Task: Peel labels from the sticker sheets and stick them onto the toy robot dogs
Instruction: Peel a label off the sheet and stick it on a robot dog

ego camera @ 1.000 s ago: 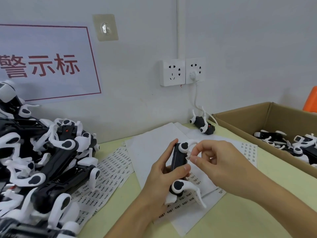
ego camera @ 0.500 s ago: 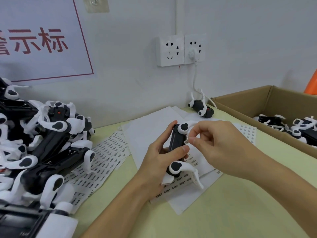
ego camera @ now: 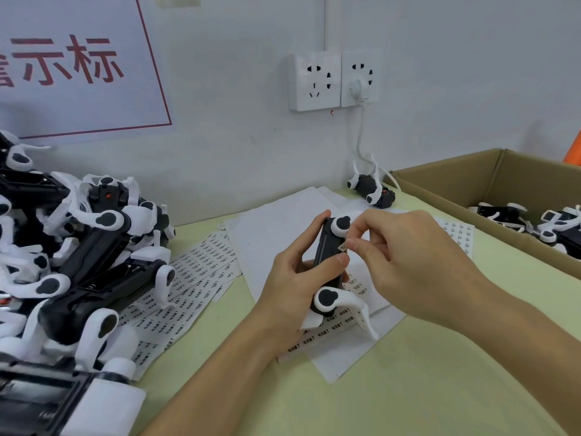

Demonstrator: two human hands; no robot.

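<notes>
My left hand [ego camera: 292,284] grips a black and white toy robot dog [ego camera: 330,265] upright above the table, thumb across its side. My right hand [ego camera: 405,259] pinches a small label [ego camera: 343,247] between thumb and forefinger and holds it against the dog's black body. Sticker sheets [ego camera: 201,278] with rows of printed labels lie on the table under and left of the hands. White backing sheets [ego camera: 270,234] lie beneath them.
A heap of toy robot dogs [ego camera: 78,262] fills the left side. A cardboard box [ego camera: 490,184] at the right holds more dogs [ego camera: 534,221]. One dog [ego camera: 372,190] lies by the wall under the sockets [ego camera: 333,80] and its cable. The table [ego camera: 408,388] is pale green.
The view has tilted downward, so everything sits higher in frame. Both hands keep holding the dog and the label close together, with the label still at the dog's body.
</notes>
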